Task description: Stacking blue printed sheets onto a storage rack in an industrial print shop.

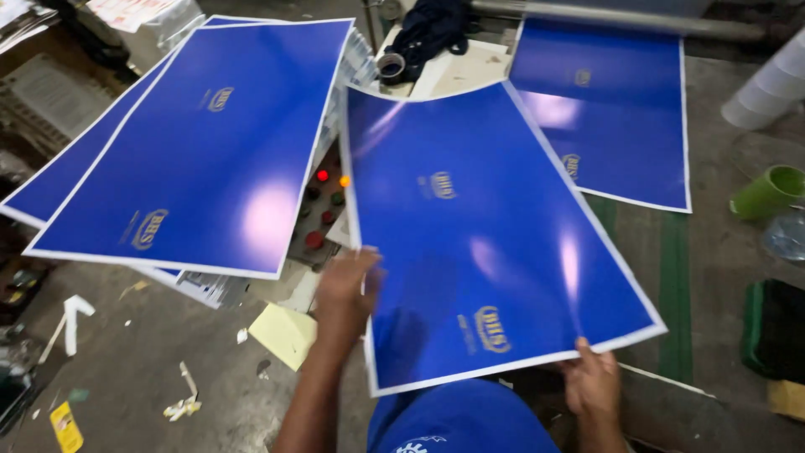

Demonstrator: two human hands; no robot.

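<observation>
At the far left of the frame a grey concrete floor (126, 369) is littered with paper scraps and a yellow note. Above it, in the upper left, a stack of glossy blue sheets (201, 143) with thin white borders and small gold emblems lies fanned and tilted over a pile of paler paper. Just right of the stack, a control panel (323, 210) shows round red, orange and green buttons. At lower centre the left hand (348, 289) grips the left edge of a large blue sheet (478, 235), fingers curled round the white margin; the sheet is stiff, shiny and rectangular, bowing slightly, and fills the middle of the frame. The right hand (591, 382) pinches its lower right edge with fingers closed on it. Behind, in the upper right, another blue sheet (612, 101) lies flat on a worn tabletop (721, 252) with green stripes. At the far right lie white plastic cups (767, 88) and a green cup (767, 193), tipped on its side.
</observation>
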